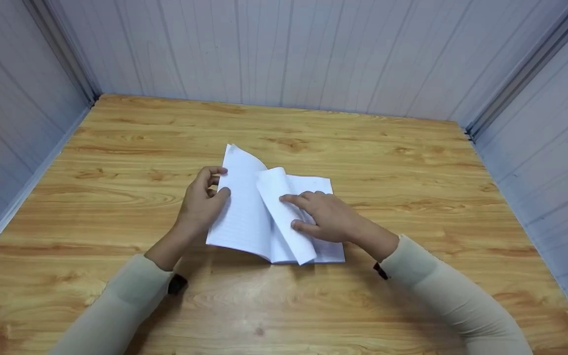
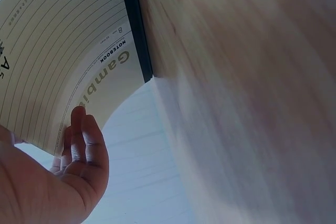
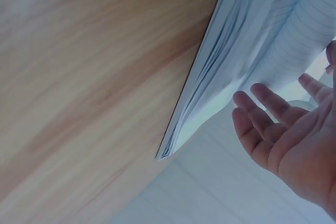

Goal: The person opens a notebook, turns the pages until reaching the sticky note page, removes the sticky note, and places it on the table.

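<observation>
An open notebook (image 1: 244,202) with white lined pages lies on the wooden table, its left half raised off the surface. My left hand (image 1: 197,204) grips that raised half by its outer edge, thumb over the pages and fingers behind. The left wrist view shows the beige lined cover (image 2: 89,40) with "NOTEBOOK" lettering and a dark spine strip (image 2: 137,30). Between the halves stands a partly turned, curled leaf (image 1: 276,190). My right hand (image 1: 331,217) touches this leaf with extended index finger and thumb, above the right-hand pages; its fingers look loosely spread in the right wrist view.
The wood-grain table (image 1: 165,123) extends around the notebook on all sides. Pale panelled walls (image 1: 264,54) border it at the back, left and right. A dark object (image 1: 177,284) sits under the left sleeve cuff.
</observation>
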A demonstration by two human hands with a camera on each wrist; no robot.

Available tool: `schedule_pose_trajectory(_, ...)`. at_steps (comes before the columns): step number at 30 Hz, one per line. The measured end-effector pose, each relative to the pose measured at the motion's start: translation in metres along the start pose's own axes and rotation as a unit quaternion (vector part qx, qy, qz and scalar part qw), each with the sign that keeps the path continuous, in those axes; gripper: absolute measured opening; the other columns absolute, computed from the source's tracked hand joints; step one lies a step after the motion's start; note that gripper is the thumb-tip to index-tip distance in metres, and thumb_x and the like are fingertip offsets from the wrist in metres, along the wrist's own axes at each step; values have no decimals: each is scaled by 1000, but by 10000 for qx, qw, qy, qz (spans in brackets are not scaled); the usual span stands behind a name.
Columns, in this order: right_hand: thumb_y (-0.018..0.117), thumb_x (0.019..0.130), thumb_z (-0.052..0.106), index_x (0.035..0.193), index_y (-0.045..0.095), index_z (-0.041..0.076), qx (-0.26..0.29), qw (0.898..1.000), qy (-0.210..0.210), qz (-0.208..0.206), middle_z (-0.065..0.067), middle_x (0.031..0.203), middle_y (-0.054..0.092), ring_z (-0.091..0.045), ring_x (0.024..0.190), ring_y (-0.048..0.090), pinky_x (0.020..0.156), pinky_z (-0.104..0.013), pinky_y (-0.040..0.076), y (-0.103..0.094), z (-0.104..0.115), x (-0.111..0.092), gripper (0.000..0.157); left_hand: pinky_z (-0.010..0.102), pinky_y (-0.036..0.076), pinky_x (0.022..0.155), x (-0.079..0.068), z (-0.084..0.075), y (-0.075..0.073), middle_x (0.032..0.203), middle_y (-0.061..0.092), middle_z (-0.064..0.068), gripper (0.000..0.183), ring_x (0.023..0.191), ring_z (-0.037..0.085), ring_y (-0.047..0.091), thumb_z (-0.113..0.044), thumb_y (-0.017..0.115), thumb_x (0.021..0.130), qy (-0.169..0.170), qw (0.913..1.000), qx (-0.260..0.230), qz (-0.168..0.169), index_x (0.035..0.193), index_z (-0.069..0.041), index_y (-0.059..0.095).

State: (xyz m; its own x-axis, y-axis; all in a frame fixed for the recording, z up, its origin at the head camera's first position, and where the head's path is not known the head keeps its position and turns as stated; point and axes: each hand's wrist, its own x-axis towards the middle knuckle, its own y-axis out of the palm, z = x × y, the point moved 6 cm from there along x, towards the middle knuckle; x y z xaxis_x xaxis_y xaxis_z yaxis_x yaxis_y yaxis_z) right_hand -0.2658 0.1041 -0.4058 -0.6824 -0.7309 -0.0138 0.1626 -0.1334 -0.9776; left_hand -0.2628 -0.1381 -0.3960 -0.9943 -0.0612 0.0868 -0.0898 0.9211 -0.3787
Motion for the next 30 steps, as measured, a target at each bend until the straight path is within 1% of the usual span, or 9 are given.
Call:
schedule_pose_trajectory(3, 47, 96, 48, 144, 38, 24, 4, 10000, 11, -15, -9, 124, 58, -26, 106, 57, 88, -46, 46, 0, 3, 1, 55, 28, 40, 78, 0, 0, 0, 112, 61, 12, 39, 88, 21, 52, -13, 57, 86, 10, 10000, -7, -37, 125, -10, 52)
schedule_pose_trajectory(6, 47, 95, 49, 143, 39, 24, 30, 10000, -20, 12, -9, 125, 57, -27, 107, 56, 90, -46, 46, 1, 6, 2, 55, 27, 40, 71, 0, 1, 1, 110, 62, 11, 41, 78, 19, 49, -18, 62, 86, 25, 10000, 29, -25, 125, -11, 52)
schedule_pose_trajectory(9, 47, 95, 50, 146, 36, 26, 109, 9999, -39, 78, -9, 130, 56, -27, 113, 56, 93, -47, 45, 3, 9, 4, 57, 25, 39, 67, 0, 0, 1, 110, 62, 10, 44, 71, 16, 46, -21, 64, 86, 90, 9999, 74, 38, 126, -11, 50)
schedule_pose_trajectory(12, 45, 95, 51, 148, 32, 29, 197, 9997, -69, 132, -8, 135, 54, -27, 118, 55, 96, -48, 43, 4, 13, 7, 59, 24, 41, 65, 0, 0, 2, 109, 62, 9, 45, 69, 14, 48, -23, 65, 85, 186, 9997, 60, 111, 126, -12, 49)
schedule_pose_trajectory(15, 42, 96, 53, 150, 29, 32, 275, 9994, -140, 140, -9, 141, 51, -28, 123, 52, 99, -50, 42, 3, 17, 10, 59, 23, 42, 65, -1, -1, 2, 110, 62, 9, 46, 69, 15, 50, -23, 66, 85, 237, 9995, 79, 177, 126, -11, 48)
schedule_pose_trajectory(19, 39, 97, 55, 150, 29, 36, 309, 9992, -233, 138, -12, 145, 47, -30, 128, 49, 100, -53, 41, 3, 23, 13, 57, 23, 44, 68, 0, 0, 3, 111, 62, 11, 50, 78, 16, 53, -22, 70, 83, 208, 9996, 110, 180, 126, -9, 47)
schedule_pose_trajectory(22, 39, 98, 54, 150, 30, 37, 274, 9989, -322, 184, -12, 145, 47, -31, 128, 49, 99, -54, 41, 4, 27, 15, 56, 24, 47, 72, 0, 1, 4, 113, 62, 13, 53, 85, 18, 58, -18, 72, 81, 207, 9995, 119, 214, 126, -8, 46)
schedule_pose_trajectory(26, 41, 98, 52, 149, 33, 35, 230, 9986, -407, 249, -11, 142, 49, -31, 125, 50, 96, -54, 42, 6, 30, 17, 54, 27, 48, 75, 0, 1, 6, 114, 62, 15, 53, 86, 23, 63, -10, 69, 79, 303, 9991, 103, 264, 126, -8, 44)
schedule_pose_trajectory(30, 45, 97, 49, 147, 38, 31, 289, 9990, -243, 224, -8, 139, 51, -29, 123, 50, 95, -53, 42, 5, 23, 16, 53, 27, 47, 76, 0, 2, 6, 112, 61, 13, 54, 85, 22, 61, -5, 67, 77, 308, 9992, 76, 235, 126, -9, 44)
